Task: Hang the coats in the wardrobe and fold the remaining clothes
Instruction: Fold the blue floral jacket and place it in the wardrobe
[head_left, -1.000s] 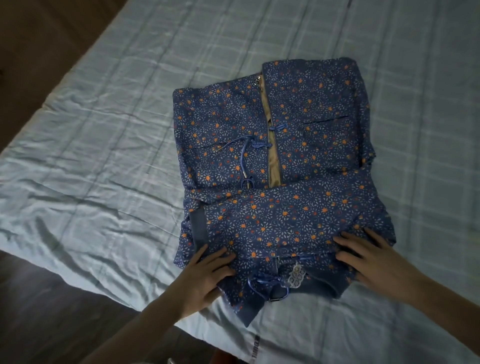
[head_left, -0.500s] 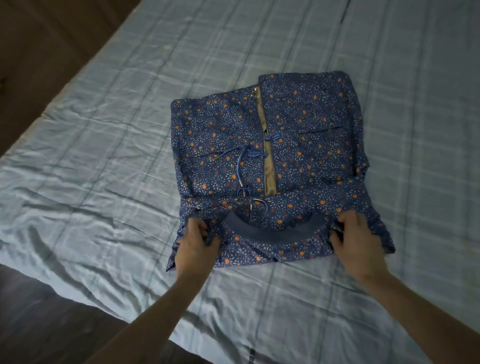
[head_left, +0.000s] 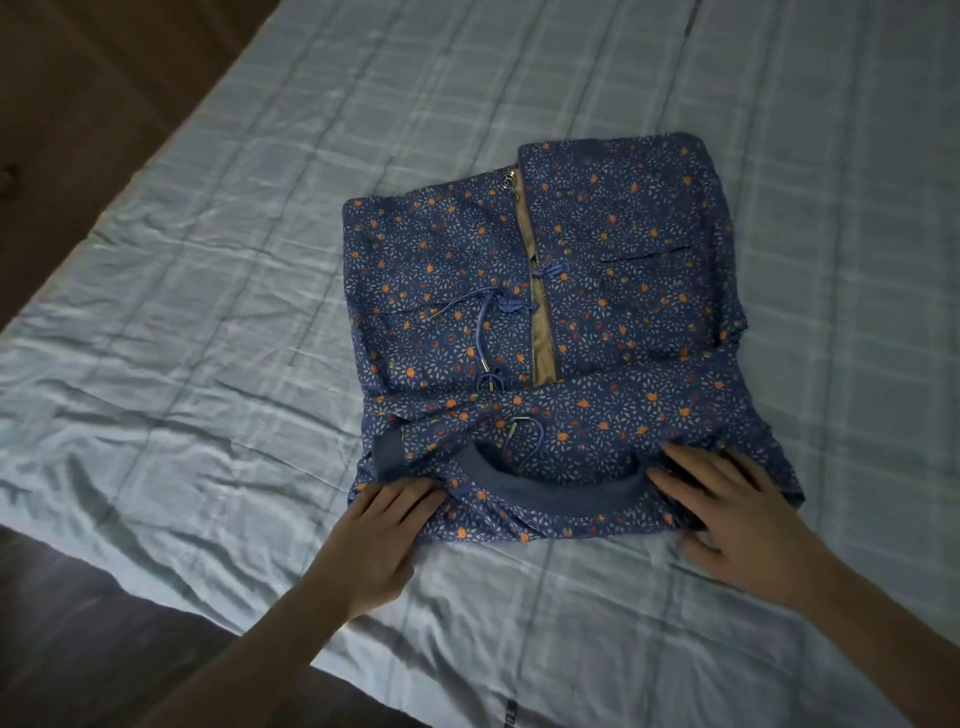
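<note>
My left hand (head_left: 382, 535) and right hand (head_left: 727, 512) press flat, fingers straight, gripping nothing, on the floral jacket's (head_left: 613, 291) near fold to hold it down on the bed (head_left: 208, 312).

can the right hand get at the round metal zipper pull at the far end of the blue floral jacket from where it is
Probably yes. The right hand lies flat on the near folded edge of the blue floral jacket, and nothing lies over the round metal zipper pull; it only needs a forward stretch.

Dim room: pale checked bed (head_left: 260, 291) over dark wood floor (head_left: 93, 639).
</note>
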